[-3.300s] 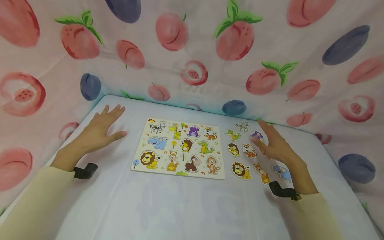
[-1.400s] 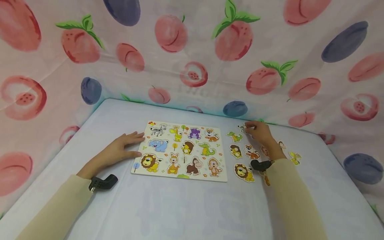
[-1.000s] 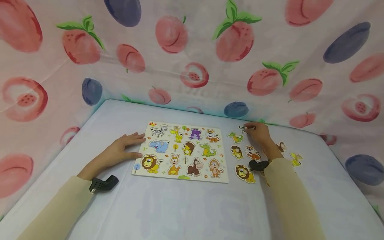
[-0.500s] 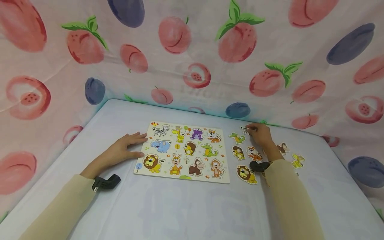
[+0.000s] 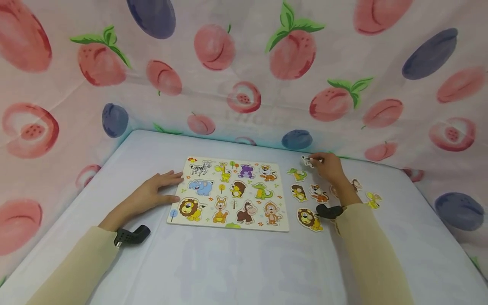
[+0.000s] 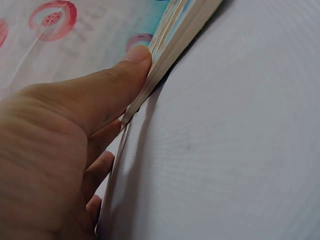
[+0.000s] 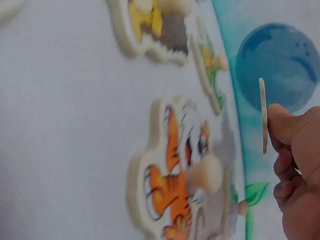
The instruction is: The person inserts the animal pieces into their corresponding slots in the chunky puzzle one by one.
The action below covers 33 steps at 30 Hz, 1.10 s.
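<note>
A wooden animal puzzle board [image 5: 283,214] lies on the table, showing printed animals such as a zebra and a lion. At its left edge rests my left hand [image 5: 150,191], fingers extended; in the left wrist view the thumb [image 6: 137,54] touches the board's side [image 6: 162,65]. My right hand [image 5: 331,169] pinches a zebra puzzle piece [image 5: 306,161] at the back right of the board. Held edge-on in the right wrist view, the zebra piece [image 7: 264,117] stands above the table between thumb and curled fingers.
Loose pieces lie right of the board: crocodile [image 5: 297,174], hedgehog [image 5: 298,193], tiger [image 5: 318,193], lion [image 5: 309,220], giraffe [image 5: 373,201]. The tiger piece [image 7: 172,175] bears a round knob. The right arm hides several others. A fruit-patterned cloth wall [image 5: 244,51] borders the table.
From hovering, my left hand came to the board's left edge. My right hand moved from above the loose pieces to the zebra piece, gripped it and has just lifted it slightly.
</note>
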Each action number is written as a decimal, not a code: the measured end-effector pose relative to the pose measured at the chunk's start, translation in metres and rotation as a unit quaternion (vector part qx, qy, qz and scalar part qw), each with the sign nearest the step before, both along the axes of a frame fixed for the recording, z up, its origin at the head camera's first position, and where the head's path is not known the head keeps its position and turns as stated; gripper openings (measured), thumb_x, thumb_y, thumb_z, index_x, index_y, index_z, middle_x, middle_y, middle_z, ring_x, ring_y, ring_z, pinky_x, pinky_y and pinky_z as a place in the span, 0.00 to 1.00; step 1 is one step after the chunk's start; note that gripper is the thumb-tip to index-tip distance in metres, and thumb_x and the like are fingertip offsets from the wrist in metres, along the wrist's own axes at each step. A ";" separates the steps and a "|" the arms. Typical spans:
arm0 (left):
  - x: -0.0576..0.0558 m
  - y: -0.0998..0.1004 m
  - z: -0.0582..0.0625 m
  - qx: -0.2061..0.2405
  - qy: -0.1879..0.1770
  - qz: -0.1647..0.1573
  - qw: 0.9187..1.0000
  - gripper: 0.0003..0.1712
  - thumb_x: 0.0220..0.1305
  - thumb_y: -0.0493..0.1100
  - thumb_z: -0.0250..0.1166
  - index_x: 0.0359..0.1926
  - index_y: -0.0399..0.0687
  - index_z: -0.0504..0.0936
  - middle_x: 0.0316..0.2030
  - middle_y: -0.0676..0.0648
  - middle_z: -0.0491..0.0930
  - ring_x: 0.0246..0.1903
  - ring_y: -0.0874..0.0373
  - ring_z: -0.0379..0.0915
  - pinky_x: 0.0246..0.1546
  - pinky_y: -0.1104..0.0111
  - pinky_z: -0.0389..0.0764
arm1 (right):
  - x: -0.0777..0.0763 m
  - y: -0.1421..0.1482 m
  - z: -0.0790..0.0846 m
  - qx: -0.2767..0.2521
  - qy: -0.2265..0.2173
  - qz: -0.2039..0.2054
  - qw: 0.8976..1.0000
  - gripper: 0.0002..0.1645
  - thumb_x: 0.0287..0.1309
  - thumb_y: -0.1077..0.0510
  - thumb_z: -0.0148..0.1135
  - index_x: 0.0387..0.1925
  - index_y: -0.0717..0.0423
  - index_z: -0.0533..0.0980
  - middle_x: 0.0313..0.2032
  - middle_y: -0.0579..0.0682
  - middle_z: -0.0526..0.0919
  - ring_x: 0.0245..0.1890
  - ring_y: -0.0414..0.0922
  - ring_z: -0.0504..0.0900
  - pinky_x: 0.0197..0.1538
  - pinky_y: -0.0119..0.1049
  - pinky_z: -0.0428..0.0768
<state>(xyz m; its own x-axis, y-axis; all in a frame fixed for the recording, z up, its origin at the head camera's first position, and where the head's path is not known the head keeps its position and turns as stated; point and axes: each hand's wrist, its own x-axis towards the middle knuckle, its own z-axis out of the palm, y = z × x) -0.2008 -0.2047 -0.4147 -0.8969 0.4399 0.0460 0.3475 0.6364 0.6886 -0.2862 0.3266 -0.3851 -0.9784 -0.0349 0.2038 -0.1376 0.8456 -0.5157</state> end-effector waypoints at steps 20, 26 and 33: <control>0.000 -0.001 -0.002 -0.001 0.007 -0.001 1.000 0.40 0.56 0.55 0.70 0.66 0.45 0.70 0.69 0.48 0.61 0.72 0.46 0.42 0.70 0.47 0.36 | 0.014 -0.070 0.028 -0.021 0.021 0.119 0.992 0.14 0.66 0.58 0.58 0.48 0.61 0.80 0.42 0.58 0.82 0.41 0.53 0.73 0.42 0.48 0.73; -0.001 0.000 -0.002 -0.001 0.006 -0.002 1.000 0.39 0.56 0.55 0.69 0.67 0.48 0.69 0.70 0.49 0.60 0.72 0.47 0.42 0.70 0.47 0.36 | 0.015 -0.096 0.032 -0.017 0.042 0.159 0.986 0.12 0.64 0.60 0.59 0.46 0.61 0.82 0.38 0.57 0.84 0.40 0.52 0.76 0.46 0.49 0.75; 0.000 -0.002 0.000 -0.002 0.010 -0.001 1.000 0.39 0.56 0.55 0.69 0.67 0.48 0.70 0.69 0.50 0.60 0.72 0.48 0.43 0.70 0.49 0.36 | 0.015 -0.124 0.032 -0.023 0.041 0.171 0.984 0.12 0.63 0.58 0.61 0.46 0.58 0.83 0.41 0.56 0.83 0.40 0.52 0.75 0.41 0.46 0.75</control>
<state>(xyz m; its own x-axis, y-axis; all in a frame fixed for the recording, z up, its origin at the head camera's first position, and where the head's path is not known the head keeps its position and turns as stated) -0.2011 -0.2064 -0.4151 -0.8953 0.4413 0.0610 0.3614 0.6393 0.6787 -0.2709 0.2027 -0.3531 -0.8909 -0.3482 0.2917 -0.4535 0.7182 -0.5277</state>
